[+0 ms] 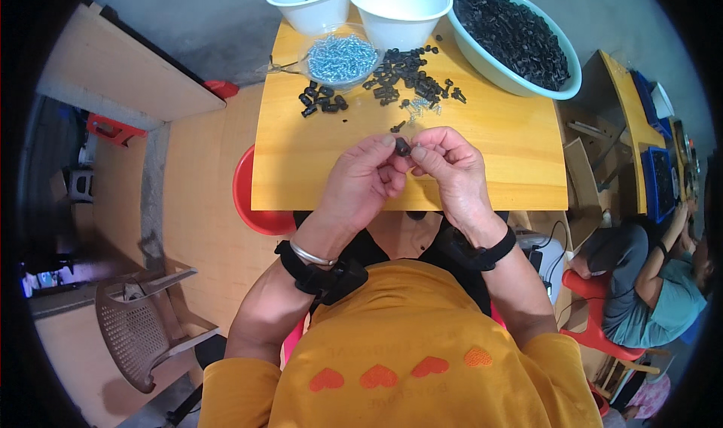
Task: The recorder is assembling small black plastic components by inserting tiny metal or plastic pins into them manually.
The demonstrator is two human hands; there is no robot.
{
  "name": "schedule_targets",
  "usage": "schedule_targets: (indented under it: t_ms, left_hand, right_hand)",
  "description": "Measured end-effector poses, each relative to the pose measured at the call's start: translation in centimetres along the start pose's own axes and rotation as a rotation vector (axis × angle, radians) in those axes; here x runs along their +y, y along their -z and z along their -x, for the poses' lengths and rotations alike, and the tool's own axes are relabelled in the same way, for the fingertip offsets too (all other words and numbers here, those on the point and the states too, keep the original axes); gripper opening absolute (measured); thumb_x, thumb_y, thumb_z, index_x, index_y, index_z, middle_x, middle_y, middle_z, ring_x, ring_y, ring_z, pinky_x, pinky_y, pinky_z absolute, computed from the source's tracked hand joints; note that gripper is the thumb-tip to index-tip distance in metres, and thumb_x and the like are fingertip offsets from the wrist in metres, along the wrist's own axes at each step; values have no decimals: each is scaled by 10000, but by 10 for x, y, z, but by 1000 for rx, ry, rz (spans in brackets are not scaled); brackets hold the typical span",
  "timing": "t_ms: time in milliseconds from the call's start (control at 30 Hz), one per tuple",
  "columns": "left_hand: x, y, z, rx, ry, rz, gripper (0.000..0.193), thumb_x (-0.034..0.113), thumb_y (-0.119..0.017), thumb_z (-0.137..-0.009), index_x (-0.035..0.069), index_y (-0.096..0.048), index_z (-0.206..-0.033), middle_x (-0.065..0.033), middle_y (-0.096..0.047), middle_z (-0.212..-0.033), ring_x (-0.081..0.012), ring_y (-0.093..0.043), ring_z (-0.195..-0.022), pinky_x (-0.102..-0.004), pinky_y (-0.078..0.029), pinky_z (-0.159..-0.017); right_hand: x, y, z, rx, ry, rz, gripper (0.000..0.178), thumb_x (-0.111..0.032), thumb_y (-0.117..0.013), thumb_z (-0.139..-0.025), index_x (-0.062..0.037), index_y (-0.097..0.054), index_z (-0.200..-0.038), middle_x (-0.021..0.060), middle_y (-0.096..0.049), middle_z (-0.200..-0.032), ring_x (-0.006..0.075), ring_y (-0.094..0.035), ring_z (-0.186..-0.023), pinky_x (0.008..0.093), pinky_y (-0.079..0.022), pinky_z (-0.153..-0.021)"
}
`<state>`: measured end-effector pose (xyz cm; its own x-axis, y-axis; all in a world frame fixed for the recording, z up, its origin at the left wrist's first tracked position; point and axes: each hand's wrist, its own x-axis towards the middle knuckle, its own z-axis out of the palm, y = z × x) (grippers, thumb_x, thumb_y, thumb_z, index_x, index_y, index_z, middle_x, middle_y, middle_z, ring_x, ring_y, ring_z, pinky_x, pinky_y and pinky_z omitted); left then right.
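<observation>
Above the near part of the yellow wooden table (520, 164), my left hand (355, 173) pinches a small black plastic cylinder (403, 148) between thumb and fingers. Close against the cylinder's right side, my right hand (458, 173) has its thumb and forefinger pressed together; whatever is between them is too small to make out. Just beyond the fingertips lies a small black stem-like part (398, 127). Farther back are a few loose metal springs (422, 108), a scatter of black plastic parts (407, 74) and, to the left, a group of short black caps (320, 99).
A clear dish of shiny springs (343, 57) sits by two white bowls (309, 6) at the back. A pale blue basin (570, 89) full of black parts stands back right. Below the table's left edge is a red basin (245, 194). Another person (655, 307) sits at right.
</observation>
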<state>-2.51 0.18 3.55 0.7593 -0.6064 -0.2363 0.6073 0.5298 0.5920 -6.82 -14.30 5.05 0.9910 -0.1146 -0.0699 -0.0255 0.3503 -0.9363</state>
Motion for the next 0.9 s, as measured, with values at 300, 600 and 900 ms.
schedule_targets:
  t_ms: [300,600,900]
  left_hand:
    - [1,-2,14,29,-41,-238,187,121,-470,-890,16,-553,-1021,-94,-626,-835,-154,-619,-690,-226,-483,-563]
    - [11,2,10,29,-27,-545,214,83,-503,-865,5,-549,-1058,-63,-602,-808,-114,-588,-648,-213,-462,-544]
    - [5,1,-1,15,-99,-715,208,63,-493,-866,-9,-542,-1055,-62,-600,-813,-120,-592,-666,-211,-462,-562]
  right_hand:
    - [2,-9,6,47,104,215,70,-16,-555,-834,-4,-566,-902,2,-577,-788,54,-520,-708,191,-431,-674]
    - [-3,0,-4,-89,75,394,52,-16,-550,-836,-4,-566,-884,-8,-563,-754,46,-505,-695,197,-426,-638]
    - [-6,1,-11,-38,81,319,70,-19,-569,-827,-4,-586,-893,5,-589,-790,59,-522,-706,191,-429,-665]
